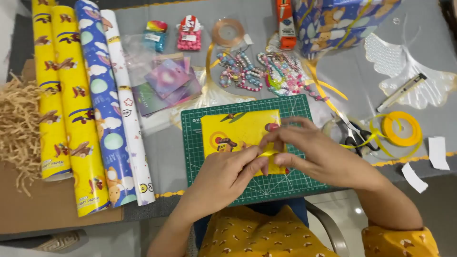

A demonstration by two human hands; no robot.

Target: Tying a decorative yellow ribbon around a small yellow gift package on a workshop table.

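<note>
Both hands pinch a yellow ribbon [267, 154] against the yellow-wrapped package [240, 135] lying on the green cutting mat [195, 157]: left hand [226, 173] from below, right hand [309, 152] over the right edge. Slack fingers could let the ribbon slide off the glossy paper. Yellow and blue wrapping-paper rolls [85, 109] lie left; an orange carton [286, 24] and a blue patterned gift bag [342, 21] sit at the back.

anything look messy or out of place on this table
Mostly tidy craft clutter. Yellow ribbon has unwound from its spool and trails loose over the scissors. Shredded paper filler lies loose at the left edge. Both hands pinch ribbon on the yellow wrapped parcel.
</note>
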